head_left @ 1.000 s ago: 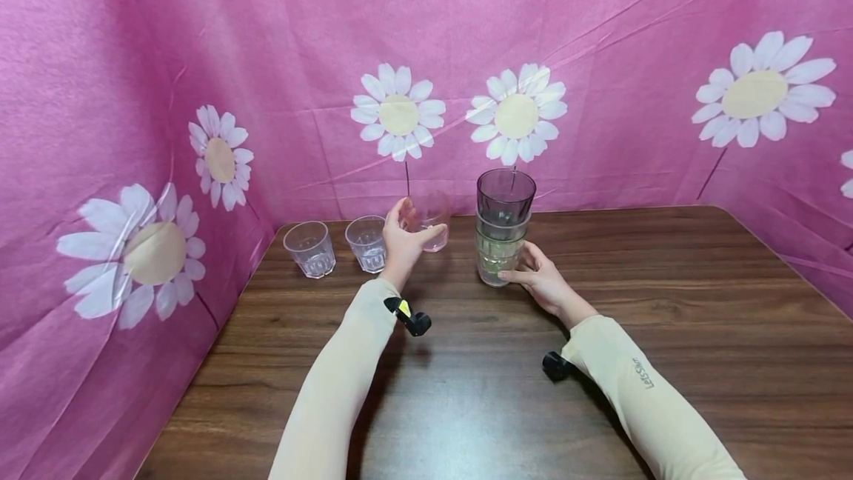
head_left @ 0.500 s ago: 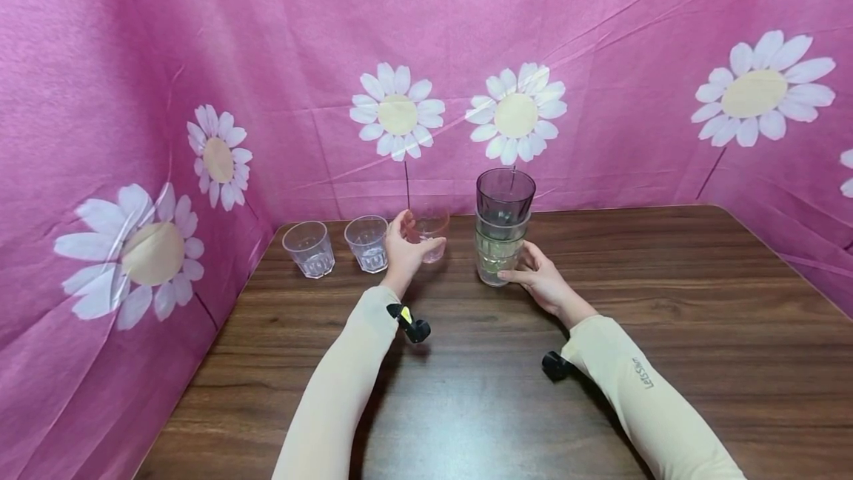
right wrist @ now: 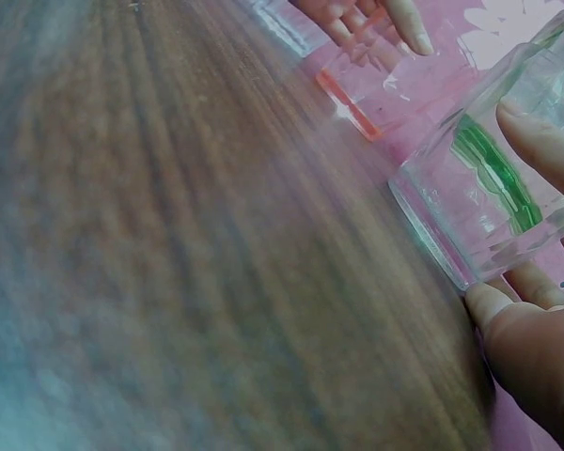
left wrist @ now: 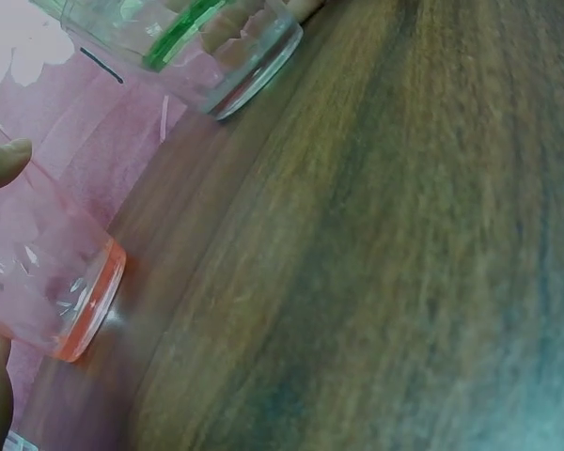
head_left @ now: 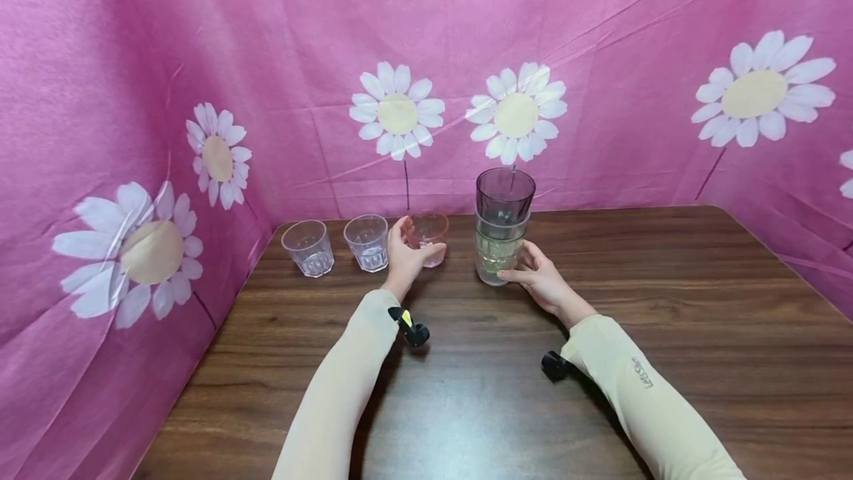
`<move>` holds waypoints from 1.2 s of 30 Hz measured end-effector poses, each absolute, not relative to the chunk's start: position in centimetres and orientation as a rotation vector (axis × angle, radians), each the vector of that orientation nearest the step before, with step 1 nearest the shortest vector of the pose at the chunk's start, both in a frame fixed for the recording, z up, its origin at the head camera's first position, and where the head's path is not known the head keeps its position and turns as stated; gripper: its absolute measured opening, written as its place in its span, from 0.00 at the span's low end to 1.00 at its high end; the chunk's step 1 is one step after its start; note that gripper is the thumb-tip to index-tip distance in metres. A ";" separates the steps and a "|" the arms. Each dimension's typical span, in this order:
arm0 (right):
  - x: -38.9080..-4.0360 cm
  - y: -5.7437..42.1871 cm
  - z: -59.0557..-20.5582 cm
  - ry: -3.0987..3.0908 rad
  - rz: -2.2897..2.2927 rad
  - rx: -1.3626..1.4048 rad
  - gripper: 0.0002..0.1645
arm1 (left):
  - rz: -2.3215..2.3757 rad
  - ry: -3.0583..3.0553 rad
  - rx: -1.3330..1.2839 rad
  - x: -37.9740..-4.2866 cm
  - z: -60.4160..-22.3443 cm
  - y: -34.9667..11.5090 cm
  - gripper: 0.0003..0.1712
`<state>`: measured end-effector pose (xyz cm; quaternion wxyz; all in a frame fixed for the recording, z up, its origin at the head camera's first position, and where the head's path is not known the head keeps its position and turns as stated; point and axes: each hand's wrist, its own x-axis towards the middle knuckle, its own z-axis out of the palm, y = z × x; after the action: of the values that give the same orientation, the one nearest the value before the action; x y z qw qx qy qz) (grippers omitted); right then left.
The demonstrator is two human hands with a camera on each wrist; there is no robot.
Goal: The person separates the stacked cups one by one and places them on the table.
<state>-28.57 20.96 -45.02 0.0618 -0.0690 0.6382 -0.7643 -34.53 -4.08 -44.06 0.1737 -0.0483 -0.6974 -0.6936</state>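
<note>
A pink tumbler [head_left: 435, 232] stands upright at the back of the table, its base down at the wood in the left wrist view. My left hand [head_left: 405, 261] holds it from the left, thumb [left wrist: 5, 164] on the near side and fingers on the far side. To its right rises a stack of nested tumblers: a dark grey one [head_left: 505, 197] on top, a green one [head_left: 498, 247] in the middle, a clear one [head_left: 489, 274] as the base. My right hand [head_left: 549, 286] grips the stack low down, with thumb and fingers round the clear glass.
Two clear tumblers [head_left: 309, 249] [head_left: 367, 243] stand upright left of the pink one, the nearer of them close beside my left hand. A pink flowered cloth [head_left: 446, 35] hangs right behind the wooden table [head_left: 466, 361]. Black cameras [head_left: 415, 332] are strapped to both wrists.
My left hand has lowered the pink tumbler from just above the table down to the wood, beside the clear ones. The right hand and the stack have stayed in place.
</note>
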 end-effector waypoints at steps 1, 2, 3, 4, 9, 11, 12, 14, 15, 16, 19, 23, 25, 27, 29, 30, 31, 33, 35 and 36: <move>-28.6 21.0 -45.0 1.931 -2.310 -0.209 0.47 | -1.964 -1.977 -0.144 -34.5 -44.1 -4.1 0.49; -28.6 21.0 -45.0 1.932 -2.309 -0.209 0.47 | -1.958 -1.980 -0.147 -34.5 -44.0 -4.1 0.49; -28.6 21.0 -45.1 1.933 -2.310 -0.207 0.47 | -1.951 -1.982 -0.152 -34.5 -44.0 -4.0 0.49; -28.6 21.1 -45.1 1.934 -2.310 -0.208 0.47 | -1.938 -1.990 -0.152 -34.4 -44.0 -4.0 0.49; -28.6 21.1 -45.1 1.933 -2.316 -0.210 0.46 | -1.830 -2.051 -0.150 -34.2 -43.9 -4.0 0.50; -28.6 21.1 -45.2 1.930 -2.315 -0.212 0.47 | -1.788 -2.076 -0.144 -34.1 -43.9 -4.0 0.52; -28.5 21.1 -45.2 1.930 -2.313 -0.214 0.47 | -1.766 -2.087 -0.140 -34.1 -43.9 -4.0 0.53; -28.5 21.1 -45.2 1.927 -2.313 -0.215 0.47 | -1.720 -2.112 -0.138 -34.1 -43.9 -4.1 0.55; -28.5 21.1 -45.2 1.929 -2.310 -0.216 0.47 | -1.704 -2.119 -0.143 -34.1 -43.9 -4.1 0.55; -28.5 21.0 -45.2 1.930 -2.308 -0.216 0.47 | -1.689 -2.122 -0.154 -34.1 -43.8 -4.1 0.56; -28.5 21.1 -45.1 1.933 -2.304 -0.210 0.48 | -1.661 -2.127 -0.185 -34.2 -43.4 -4.1 0.57; -28.5 21.1 -45.1 1.931 -2.306 -0.200 0.47 | -1.678 -2.098 -0.223 -34.4 -42.5 -4.0 0.56; -28.6 21.1 -45.1 1.928 -2.310 -0.196 0.48 | -1.688 -2.083 -0.232 -34.5 -42.0 -4.0 0.55; -28.6 21.1 -45.1 1.925 -2.311 -0.200 0.48 | -1.702 -2.066 -0.237 -34.5 -41.6 -4.0 0.53; -28.6 21.1 -45.2 1.930 -2.306 -0.203 0.48 | -1.723 -2.047 -0.232 -34.5 -41.2 -3.9 0.51; -28.7 21.1 -45.2 1.928 -2.307 -0.202 0.48 | -1.728 -2.036 -0.227 -34.5 -41.1 -3.9 0.49; -28.7 21.1 -45.2 1.927 -2.309 -0.199 0.48 | -1.730 -2.025 -0.222 -34.5 -40.9 -3.8 0.47; -28.7 21.0 -45.2 1.928 -2.309 -0.194 0.48 | -1.721 -1.997 -0.232 -34.4 -40.5 -3.7 0.44; -28.6 21.0 -45.2 1.937 -2.303 -0.202 0.48 | -1.687 -1.979 -0.256 -34.2 -40.0 -3.5 0.41; -28.6 21.0 -45.2 1.934 -2.307 -0.198 0.48 | -1.670 -1.973 -0.277 -34.0 -39.8 -3.3 0.40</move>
<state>-28.57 20.98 -45.15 0.0624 -0.0656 0.6398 -0.7632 -34.04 -3.33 -39.81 0.2677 -0.1027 -0.7312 -0.6190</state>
